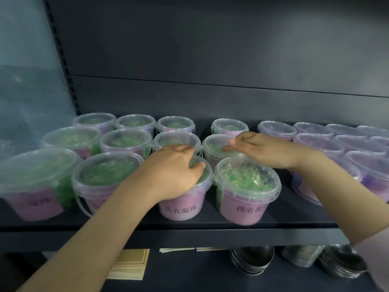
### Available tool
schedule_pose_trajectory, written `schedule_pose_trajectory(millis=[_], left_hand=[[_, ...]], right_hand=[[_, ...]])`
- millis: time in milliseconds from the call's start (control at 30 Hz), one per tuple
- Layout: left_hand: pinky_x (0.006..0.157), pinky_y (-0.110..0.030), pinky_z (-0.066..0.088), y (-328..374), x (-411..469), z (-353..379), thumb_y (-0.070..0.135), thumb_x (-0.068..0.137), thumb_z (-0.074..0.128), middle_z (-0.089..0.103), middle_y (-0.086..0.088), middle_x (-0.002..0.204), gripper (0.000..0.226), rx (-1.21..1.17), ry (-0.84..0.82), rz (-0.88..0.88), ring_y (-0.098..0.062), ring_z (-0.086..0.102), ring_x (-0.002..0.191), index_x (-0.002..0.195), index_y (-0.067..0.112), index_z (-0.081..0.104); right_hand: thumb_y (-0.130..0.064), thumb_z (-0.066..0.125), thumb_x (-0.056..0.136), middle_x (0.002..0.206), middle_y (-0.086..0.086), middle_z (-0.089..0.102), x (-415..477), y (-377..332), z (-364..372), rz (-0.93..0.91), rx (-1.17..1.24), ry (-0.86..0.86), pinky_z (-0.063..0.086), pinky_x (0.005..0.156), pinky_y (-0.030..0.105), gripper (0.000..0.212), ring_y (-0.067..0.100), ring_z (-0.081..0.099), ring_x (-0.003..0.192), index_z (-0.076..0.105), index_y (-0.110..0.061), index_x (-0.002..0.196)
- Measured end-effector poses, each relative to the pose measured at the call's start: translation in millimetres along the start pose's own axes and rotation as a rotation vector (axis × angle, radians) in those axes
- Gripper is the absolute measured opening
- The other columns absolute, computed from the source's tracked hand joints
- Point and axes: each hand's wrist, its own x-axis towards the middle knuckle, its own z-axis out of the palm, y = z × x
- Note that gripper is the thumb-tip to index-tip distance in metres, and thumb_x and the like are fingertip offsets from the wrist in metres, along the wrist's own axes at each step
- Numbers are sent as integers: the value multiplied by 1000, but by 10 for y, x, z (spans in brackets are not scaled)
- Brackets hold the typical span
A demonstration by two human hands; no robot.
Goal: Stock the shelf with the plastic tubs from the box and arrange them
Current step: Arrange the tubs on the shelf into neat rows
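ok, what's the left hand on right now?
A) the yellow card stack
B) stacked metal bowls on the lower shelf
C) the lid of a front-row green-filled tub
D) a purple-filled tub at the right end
C: the left hand lies on top of the front-row clear plastic tub with green contents and a pink label, fingers curled over its lid.

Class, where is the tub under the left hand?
Head view, shelf front row: the tub under the left hand sits between its left neighbour and right neighbour.
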Motion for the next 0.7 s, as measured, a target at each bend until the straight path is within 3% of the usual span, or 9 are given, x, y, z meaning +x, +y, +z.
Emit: schedule_pose_trajectory(millis=[167, 267, 333, 400, 467, 700], left_hand=[[114, -31, 12, -3, 10, 5, 58, 95, 28, 15, 10, 160, 66, -15, 3, 3, -13, 12, 146, 152, 26, 20], [114, -31, 11, -7, 10, 13, 59, 95, 27, 14, 10, 160, 67, -15, 5, 2, -12, 11, 147, 152, 26, 19], [115, -31, 9, -4, -2, 15, 60, 94, 26, 13, 10, 160, 67, -4, 3, 4, -12, 10, 147, 152, 27, 18], [115, -31, 8, -4, -13, 19, 61, 93, 24, 13, 13, 160, 68, 3, 10, 4, -10, 9, 146, 152, 29, 17], [115, -30, 6, -7, -30, 16, 63, 92, 21, 11, 18, 159, 68, -7, 7, -18, -5, 7, 145, 152, 33, 15], [107, -18, 1, -7, -52, -9, 66, 89, 23, 9, 24, 157, 70, -17, 9, -30, 4, 6, 142, 152, 37, 13]], right_hand=[[-72, 28, 82, 127, -21, 52, -5, -47, 18, -5, -4, -1, 39, 108, 30, 64, 7, 55, 118, 64, -38, 123], [-82, 25, 74, 117, -35, 54, 55, 36, -90, -18, 24, -13, 32, 104, 19, 64, -15, 48, 110, 63, -50, 114], [-78, 26, 80, 120, -32, 55, 180, 123, -212, 18, 0, 1, 32, 94, 13, 63, -23, 47, 96, 61, -47, 122], [-68, 26, 91, 138, -15, 52, 374, 233, -338, 67, -101, -6, 31, 98, 16, 63, -8, 51, 112, 54, -35, 137], [-61, 25, 96, 149, -7, 44, 586, 331, -416, 86, -175, -60, 24, 109, 22, 62, 10, 41, 135, 47, -27, 143], [-65, 23, 95, 154, -1, 39, 1008, 520, -401, 120, -179, -146, 21, 120, 40, 67, 20, 34, 142, 48, -25, 143]])
